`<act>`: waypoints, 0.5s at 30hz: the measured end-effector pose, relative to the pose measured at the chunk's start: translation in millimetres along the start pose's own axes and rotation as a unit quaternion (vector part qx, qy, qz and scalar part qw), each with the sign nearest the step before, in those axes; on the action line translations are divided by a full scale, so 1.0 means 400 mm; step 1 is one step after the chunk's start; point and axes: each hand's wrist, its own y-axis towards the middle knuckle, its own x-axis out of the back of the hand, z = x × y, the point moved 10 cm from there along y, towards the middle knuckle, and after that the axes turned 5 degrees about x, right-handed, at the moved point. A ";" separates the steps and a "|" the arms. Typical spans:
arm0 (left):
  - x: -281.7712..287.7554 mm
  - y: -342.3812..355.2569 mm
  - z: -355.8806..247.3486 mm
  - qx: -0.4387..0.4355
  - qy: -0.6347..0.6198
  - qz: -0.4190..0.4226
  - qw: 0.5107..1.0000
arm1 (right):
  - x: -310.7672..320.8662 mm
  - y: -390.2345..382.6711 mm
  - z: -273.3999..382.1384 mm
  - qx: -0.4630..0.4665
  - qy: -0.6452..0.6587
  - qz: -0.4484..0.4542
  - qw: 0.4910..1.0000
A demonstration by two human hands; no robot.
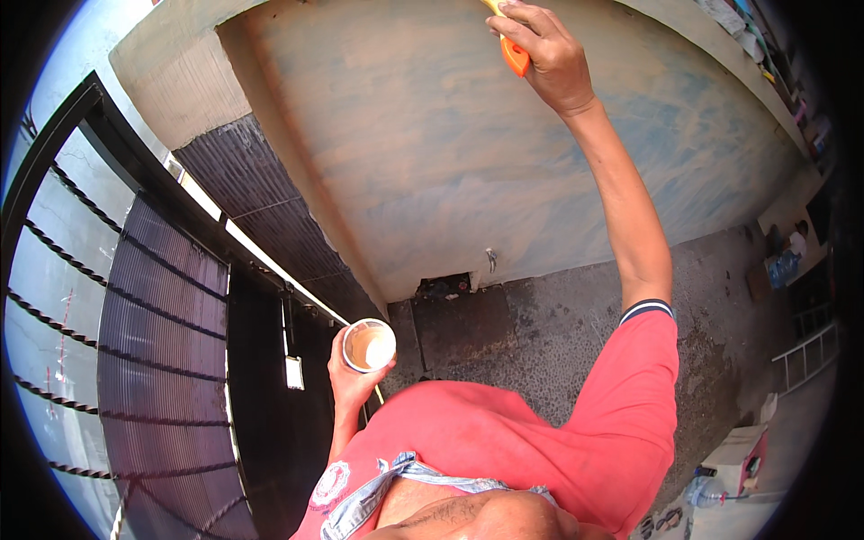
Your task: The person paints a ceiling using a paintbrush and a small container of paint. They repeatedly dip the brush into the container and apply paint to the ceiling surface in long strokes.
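My right hand point(544, 56) is raised high against a plastered wall point(432, 153), closed around an orange and yellow handle point(513, 52) of a tool whose working end runs out of the top of the picture. My left hand point(353, 373) holds a small round cup point(369, 346) near my chest. The cup has a pale, creamy liquid inside. My red sleeve point(630, 396) and red shirt fill the bottom centre.
A dark corrugated metal gate point(162, 360) with a black frame and twisted bars stands at the left. A small dark hole point(444, 286) sits at the wall's base, above grey concrete ground point(558, 333). A plastic bottle point(706, 490) and a box lie at the lower right.
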 end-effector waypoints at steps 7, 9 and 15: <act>-0.001 0.005 -0.007 -0.013 -0.004 -0.019 1.000 | 0.109 0.054 -0.084 -0.021 0.015 -0.085 0.996; 0.000 0.004 -0.007 -0.016 -0.010 -0.017 1.000 | 0.120 0.060 -0.142 -0.043 0.000 -0.115 0.992; -0.022 0.021 -0.006 -0.022 -0.038 -0.012 0.999 | 0.089 -0.017 -0.225 -0.058 -0.095 -0.087 0.990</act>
